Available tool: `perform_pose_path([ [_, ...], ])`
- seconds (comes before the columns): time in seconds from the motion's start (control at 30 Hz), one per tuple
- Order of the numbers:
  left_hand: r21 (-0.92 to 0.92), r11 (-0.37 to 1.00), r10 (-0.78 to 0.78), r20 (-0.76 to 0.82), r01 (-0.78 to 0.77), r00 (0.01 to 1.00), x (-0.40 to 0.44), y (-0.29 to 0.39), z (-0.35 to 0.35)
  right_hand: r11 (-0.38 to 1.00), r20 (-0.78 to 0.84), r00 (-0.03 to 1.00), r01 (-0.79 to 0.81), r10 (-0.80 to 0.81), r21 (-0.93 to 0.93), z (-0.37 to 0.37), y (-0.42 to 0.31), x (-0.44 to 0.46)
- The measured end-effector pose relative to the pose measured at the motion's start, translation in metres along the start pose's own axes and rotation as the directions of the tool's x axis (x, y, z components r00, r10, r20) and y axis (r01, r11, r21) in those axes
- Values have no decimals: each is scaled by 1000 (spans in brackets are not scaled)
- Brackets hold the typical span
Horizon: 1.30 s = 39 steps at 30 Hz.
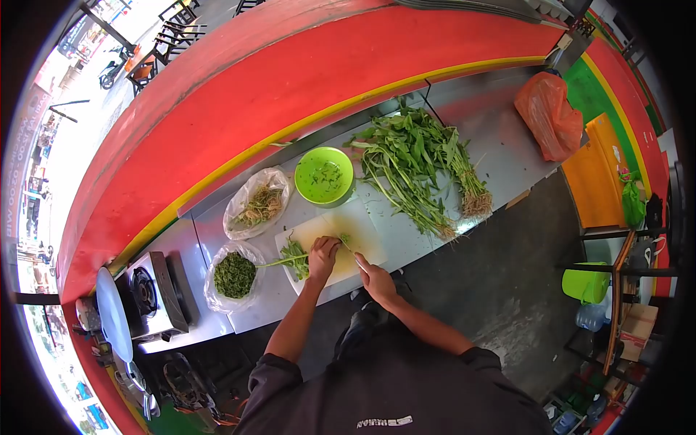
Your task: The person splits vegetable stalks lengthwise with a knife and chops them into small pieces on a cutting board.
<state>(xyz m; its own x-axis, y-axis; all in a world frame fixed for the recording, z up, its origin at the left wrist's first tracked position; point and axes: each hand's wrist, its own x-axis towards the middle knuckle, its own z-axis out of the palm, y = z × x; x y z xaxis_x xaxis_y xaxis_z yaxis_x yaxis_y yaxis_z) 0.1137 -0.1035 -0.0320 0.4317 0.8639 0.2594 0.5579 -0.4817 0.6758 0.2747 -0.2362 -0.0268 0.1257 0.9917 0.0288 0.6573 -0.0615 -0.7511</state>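
Observation:
My left hand [324, 257] is closed around a small bunch of leafy green stems [293, 255] on the white cutting board [367, 226]. The leaves stick out to the left of the fist, and the cut ends show on its right. My right hand [376, 281] grips a knife [358, 259] by its handle near the board's front edge, its blade pointing toward the left hand. Behind the board stands a bright green bowl [305, 172] with scraps of leaf inside. Large bundles of leafy greens [417, 148], some with roots, lie to the right on the metal counter.
At left are a plastic bag of finely chopped greens [234, 275] and another bag of root trimmings [259, 206]. A gas stove [145, 291] stands at the counter's left end. An orange plastic bag [549, 116] sits at the far right. A red wall [290, 94] runs behind.

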Motion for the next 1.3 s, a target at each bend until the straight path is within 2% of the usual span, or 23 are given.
perform_pose_path([
  [0.2,36,999,17,5,-17,1000,-2,4,-5,995,62,996,-66,71,-76,5,0,8],
  [0.37,23,1000,9,-7,-8,1000,-1,0,-2,1000,3,1000,-16,16,8,-1,-1,-1],
  [0.5,9,1000,2,-7,-2,1000,-1,4,-3,998,39,999,-24,26,-58,-1,2,1],
  [0.63,19,999,30,-8,-30,1000,-1,7,-4,997,-7,1000,16,-16,-79,7,5,10],
  [0.77,-39,998,-39,2,39,999,-2,4,-1,1000,22,1000,-17,16,7,-1,-1,7],
  [0.83,-9,1000,-6,-3,6,1000,-2,2,0,999,37,999,-32,31,31,-4,-1,1],
  [0.93,-8,1000,11,-9,-11,1000,-4,4,2,998,51,997,-53,55,-37,-3,-1,2],
  [1.1,56,998,-6,-11,7,1000,-4,8,-1,998,52,997,-62,64,-31,4,1,8],
  [1.3,29,999,-13,-18,13,1000,-6,2,2,1000,29,999,-29,29,0,-7,-2,-3],
])
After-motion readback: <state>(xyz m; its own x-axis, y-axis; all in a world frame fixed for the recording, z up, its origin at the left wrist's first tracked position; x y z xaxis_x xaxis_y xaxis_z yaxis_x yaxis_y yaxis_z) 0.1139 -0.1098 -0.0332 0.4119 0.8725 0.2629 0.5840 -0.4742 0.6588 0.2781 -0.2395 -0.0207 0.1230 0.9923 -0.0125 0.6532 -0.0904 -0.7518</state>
